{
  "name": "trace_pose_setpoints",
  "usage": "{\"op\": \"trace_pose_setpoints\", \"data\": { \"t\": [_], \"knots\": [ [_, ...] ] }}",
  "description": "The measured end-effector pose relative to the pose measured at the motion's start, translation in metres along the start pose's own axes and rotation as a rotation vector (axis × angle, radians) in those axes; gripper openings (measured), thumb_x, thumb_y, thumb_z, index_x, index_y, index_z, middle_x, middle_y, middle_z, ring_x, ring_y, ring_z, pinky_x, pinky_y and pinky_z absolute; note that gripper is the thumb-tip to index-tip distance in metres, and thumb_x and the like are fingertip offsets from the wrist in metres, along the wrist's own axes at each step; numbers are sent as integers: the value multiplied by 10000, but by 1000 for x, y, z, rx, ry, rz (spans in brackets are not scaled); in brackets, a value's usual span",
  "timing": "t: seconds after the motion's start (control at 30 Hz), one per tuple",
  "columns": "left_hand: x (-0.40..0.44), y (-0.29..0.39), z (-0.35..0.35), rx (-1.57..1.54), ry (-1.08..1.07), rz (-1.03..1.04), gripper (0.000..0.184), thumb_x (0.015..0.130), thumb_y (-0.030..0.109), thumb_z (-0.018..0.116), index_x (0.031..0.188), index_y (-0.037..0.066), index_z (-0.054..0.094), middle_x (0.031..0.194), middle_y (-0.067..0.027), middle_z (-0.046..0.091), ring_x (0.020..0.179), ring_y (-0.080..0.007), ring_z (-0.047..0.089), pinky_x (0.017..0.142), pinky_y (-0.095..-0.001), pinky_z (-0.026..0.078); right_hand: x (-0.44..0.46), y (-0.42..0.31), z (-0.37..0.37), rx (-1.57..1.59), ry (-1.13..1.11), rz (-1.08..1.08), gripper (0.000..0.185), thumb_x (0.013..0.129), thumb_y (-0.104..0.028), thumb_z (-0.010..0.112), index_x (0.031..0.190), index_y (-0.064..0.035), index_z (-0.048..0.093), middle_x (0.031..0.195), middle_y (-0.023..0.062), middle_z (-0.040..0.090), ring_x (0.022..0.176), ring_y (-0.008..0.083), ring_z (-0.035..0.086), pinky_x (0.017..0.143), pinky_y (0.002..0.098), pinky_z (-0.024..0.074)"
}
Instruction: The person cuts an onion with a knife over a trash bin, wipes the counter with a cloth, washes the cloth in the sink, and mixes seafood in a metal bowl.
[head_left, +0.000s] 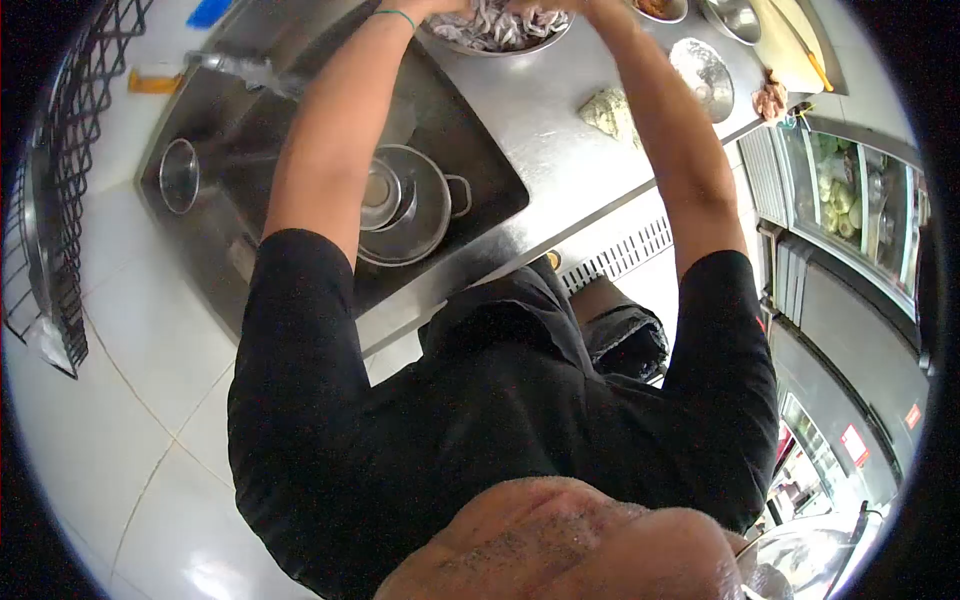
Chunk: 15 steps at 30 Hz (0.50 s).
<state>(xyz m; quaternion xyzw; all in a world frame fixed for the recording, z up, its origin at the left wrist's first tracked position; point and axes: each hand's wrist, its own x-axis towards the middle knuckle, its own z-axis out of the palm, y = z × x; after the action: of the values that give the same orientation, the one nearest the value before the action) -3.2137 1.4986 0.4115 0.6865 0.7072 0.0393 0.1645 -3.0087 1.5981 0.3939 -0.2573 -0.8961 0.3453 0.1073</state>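
At the top edge of the head view a round metal bowl (503, 51) holds a heap of pale, greyish strips (497, 25) that look like cut squid. My left hand (442, 7), with a green band at the wrist, reaches to the bowl's left side. Over its right side is my right hand (562, 6). Both hands touch or nearly touch the strips. The frame's edge and the strips hide most of the fingers, so their grip does not show.
Left of the counter, a sink (480, 160) holds a large pot (425, 215) with smaller metal dishes inside. A crumpled cloth-like item (608, 115), a metal bowl with white powder (702, 75) and other bowls stand right. A glass-front fridge (850, 200) is farther right.
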Motion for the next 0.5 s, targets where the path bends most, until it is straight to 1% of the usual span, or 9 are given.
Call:
{"op": "trace_pose_setpoints", "data": {
  "t": [0.03,0.07,0.17,0.2,0.27,0.37,0.4,0.47,0.5],
  "knots": [
    [7,-6,8,1,27,-20,754,760,261,800,1441,85,530,1416,-213,564,1306,-370,535,1089,-441,456,-2,11,16,-10,30,-162,723,679,-215,892,1310,-31,592,1137,186,715,1078,332,665,938,404,531],
    [-7,11,-15,-83,-66,-70,722,773,249,769,1430,68,533,1416,-224,560,1311,-383,527,1100,-446,443,-18,-41,12,-331,6,254,922,613,-266,911,1408,-46,499,1190,202,691,1152,360,639,1007,420,512],
    [-7,3,1,15,-34,-20,731,778,223,741,1447,58,499,1396,-243,566,1314,-384,527,1099,-446,442,-21,-57,28,-446,66,387,985,574,-325,908,1433,-88,486,1195,213,685,1177,387,627,1012,438,512],
    [-3,-8,16,7,56,15,743,772,211,740,1454,57,486,1387,-248,570,1315,-384,527,1097,-446,443,-14,-55,31,-442,32,487,924,579,-355,892,1400,-123,536,1206,204,685,1183,378,628,1004,452,520],
    [4,-27,45,-18,234,98,770,761,186,738,1467,56,460,1369,-258,577,1316,-385,527,1094,-447,445,-12,-49,29,-409,8,517,855,597,-356,879,1362,-128,572,1212,199,685,1183,374,629,996,461,524],
    [-5,-25,41,-69,245,103,790,760,151,725,1487,75,425,1343,-257,595,1307,-395,533,1087,-456,453,-19,-59,19,-368,24,498,796,602,-347,876,1316,-119,609,1168,198,700,1144,375,648,967,465,541],
    [-14,-20,33,-135,185,42,785,757,158,744,1476,74,441,1337,-252,601,1299,-387,543,1080,-449,458,-22,-64,14,-353,39,484,783,600,-342,879,1302,-114,618,1145,199,708,1124,376,657,954,465,547],
    [-30,3,-12,-270,69,-77,774,751,173,781,1454,72,473,1324,-241,614,1283,-370,563,1067,-435,469,-20,-52,-4,-160,65,404,767,593,-289,895,1284,-95,624,1098,188,726,1067,350,681,917,447,562],
    [-29,0,-21,-339,137,36,762,744,186,805,1433,76,497,1312,-230,623,1269,-355,574,1052,-426,477,-20,-49,-10,-58,68,366,760,590,-263,903,1275,-85,627,1075,182,735,1039,337,693,898,439,569]
  ]
}}
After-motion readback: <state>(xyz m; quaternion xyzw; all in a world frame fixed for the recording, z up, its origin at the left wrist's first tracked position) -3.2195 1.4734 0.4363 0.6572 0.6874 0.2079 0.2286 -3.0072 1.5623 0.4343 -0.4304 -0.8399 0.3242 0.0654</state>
